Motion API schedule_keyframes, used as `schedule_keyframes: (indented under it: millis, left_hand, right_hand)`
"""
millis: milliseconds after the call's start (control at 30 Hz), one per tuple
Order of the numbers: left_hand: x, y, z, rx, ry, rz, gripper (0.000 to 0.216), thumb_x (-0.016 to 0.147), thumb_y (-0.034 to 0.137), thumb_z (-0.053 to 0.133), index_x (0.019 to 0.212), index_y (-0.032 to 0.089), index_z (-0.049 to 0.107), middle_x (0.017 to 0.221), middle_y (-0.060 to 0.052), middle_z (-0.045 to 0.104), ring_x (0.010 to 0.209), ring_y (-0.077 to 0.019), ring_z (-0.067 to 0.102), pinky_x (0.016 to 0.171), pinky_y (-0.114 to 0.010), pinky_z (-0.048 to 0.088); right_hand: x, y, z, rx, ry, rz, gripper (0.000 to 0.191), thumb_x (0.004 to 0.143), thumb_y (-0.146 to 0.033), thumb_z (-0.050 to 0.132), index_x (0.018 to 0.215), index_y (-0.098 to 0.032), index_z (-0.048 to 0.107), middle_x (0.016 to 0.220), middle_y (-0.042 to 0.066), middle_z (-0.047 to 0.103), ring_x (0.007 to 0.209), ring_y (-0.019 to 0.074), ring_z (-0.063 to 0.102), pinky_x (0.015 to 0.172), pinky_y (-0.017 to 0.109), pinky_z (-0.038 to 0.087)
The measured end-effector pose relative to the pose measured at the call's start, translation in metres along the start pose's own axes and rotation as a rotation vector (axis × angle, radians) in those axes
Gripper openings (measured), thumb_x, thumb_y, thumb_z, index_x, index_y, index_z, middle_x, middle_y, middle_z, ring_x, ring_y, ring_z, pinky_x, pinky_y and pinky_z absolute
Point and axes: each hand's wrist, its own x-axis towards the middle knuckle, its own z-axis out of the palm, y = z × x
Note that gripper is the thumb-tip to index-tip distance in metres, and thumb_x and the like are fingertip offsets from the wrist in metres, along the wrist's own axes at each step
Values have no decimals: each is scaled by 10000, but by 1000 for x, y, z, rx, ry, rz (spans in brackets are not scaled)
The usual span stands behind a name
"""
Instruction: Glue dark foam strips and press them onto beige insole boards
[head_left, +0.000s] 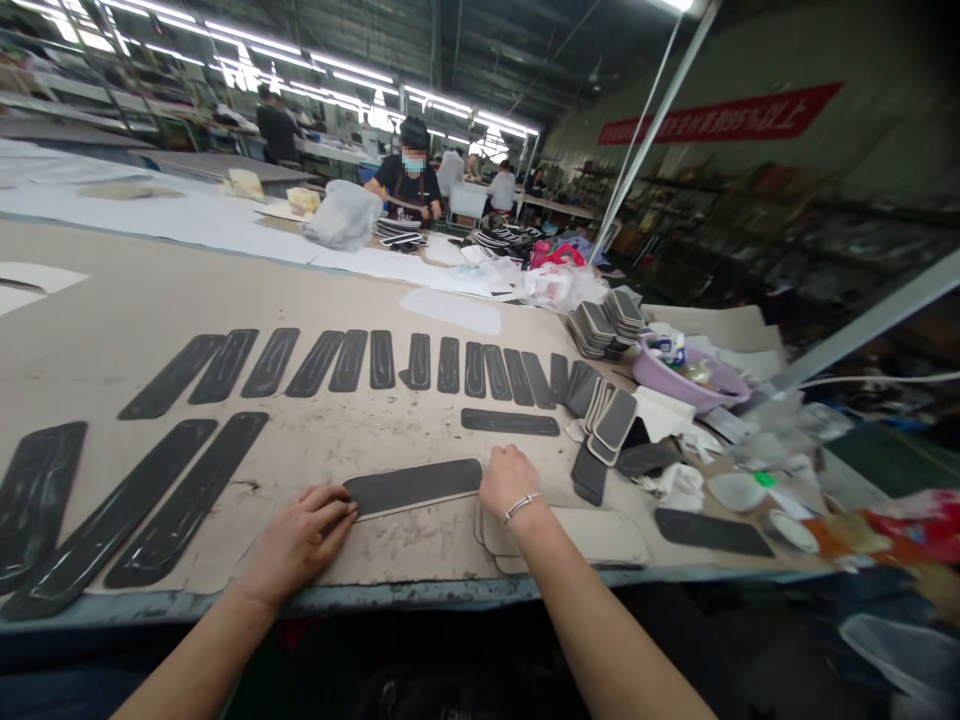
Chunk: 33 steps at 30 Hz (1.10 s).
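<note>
A long, stained table [150,290] in a factory hall carries other strips [375,360] laid side by side and apart, seemingly so that their glossy faces touch nothing. At its near edge a dark strip [412,487] lies flat, held at both ends, which probably keeps it straight. The left hand [300,540] pinches its left end with curled fingers, while the right hand [510,480] bends over the right end above pale pieces [592,535], its grip hidden.
</note>
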Motion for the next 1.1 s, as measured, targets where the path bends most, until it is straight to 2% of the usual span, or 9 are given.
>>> schedule_keyframes:
  millis: [67, 133, 267, 367, 500, 600, 733, 967, 1100]
  left_hand:
    - [-2, -4, 4, 5, 13, 11, 213, 825, 381, 511, 819, 256, 683, 968, -45, 635, 915, -201, 570, 847, -330, 465]
    - [-3, -10, 8, 8, 29, 23, 216, 811, 406, 524, 818, 260, 683, 970, -50, 634, 909, -212, 573, 835, -338, 474]
    - [-4, -17, 11, -2, 11, 57, 234, 801, 432, 529, 856, 263, 682, 979, -60, 629, 917, -226, 577, 836, -353, 482]
    - [-4, -15, 8, 2, -8, 49, 230, 811, 422, 519, 864, 263, 676, 986, -61, 625, 918, -224, 577, 849, -357, 477]
    - [-3, -10, 7, 0, -2, 28, 201, 809, 391, 532, 847, 251, 671, 980, -65, 623, 905, -218, 577, 862, -362, 467]
    - [-4, -8, 8, -6, 6, 0, 183, 805, 364, 544, 854, 245, 673, 983, -63, 634, 915, -216, 584, 883, -361, 459]
    - [-9, 1, 4, -16, 14, -82, 193, 801, 346, 544, 898, 247, 677, 1012, -45, 661, 968, -207, 600, 926, -335, 446]
    - [6, 20, -10, 52, -63, -691, 332, 851, 384, 399, 1029, 206, 615, 986, -55, 689, 928, -174, 636, 823, -265, 473]
    - [26, 21, -8, 121, -150, -756, 395, 710, 474, 561, 920, 144, 619, 903, -137, 674, 900, -262, 627, 777, -336, 459]
  right_hand:
    - [-12, -18, 2, 114, 97, -181, 403, 846, -268, 442, 1212, -106, 494, 1188, 164, 535, 1106, 251, 490, 940, 345, 375]
    - [-25, -45, 12, 215, 155, -403, 589, 854, -402, 445, 1347, -97, 342, 1353, 147, 418, 1254, 252, 347, 1045, 367, 274]
    - [-40, -87, 44, 301, 50, -647, 727, 847, -559, 362, 1403, -105, 244, 1474, 114, 252, 1351, 235, 171, 1095, 435, 166]
    - [-38, -81, 54, 308, -44, -607, 758, 827, -611, 334, 1405, -126, 264, 1492, 106, 208, 1369, 228, 127, 1098, 463, 130]
    - [-24, -41, 44, 269, -166, -419, 839, 784, -669, 356, 1419, -130, 256, 1507, 125, 132, 1377, 255, 97, 1092, 475, 112]
    - [-17, -20, 39, 243, -187, -240, 935, 743, -710, 394, 1428, -97, 227, 1509, 161, 68, 1379, 283, 62, 1091, 446, 112]
    - [-20, -15, 46, 249, -161, -210, 1016, 709, -724, 444, 1440, -75, 167, 1509, 168, -3, 1380, 294, -6, 1095, 425, 78]
    - [-19, -19, 62, 231, -150, -196, 1029, 699, -681, 515, 1439, -66, 149, 1509, 168, -20, 1377, 298, -36, 1090, 430, 50]
    - [-15, -19, 53, 268, -160, -185, 979, 718, -684, 492, 1417, -57, 217, 1502, 195, 47, 1375, 315, 4, 1082, 453, 77]
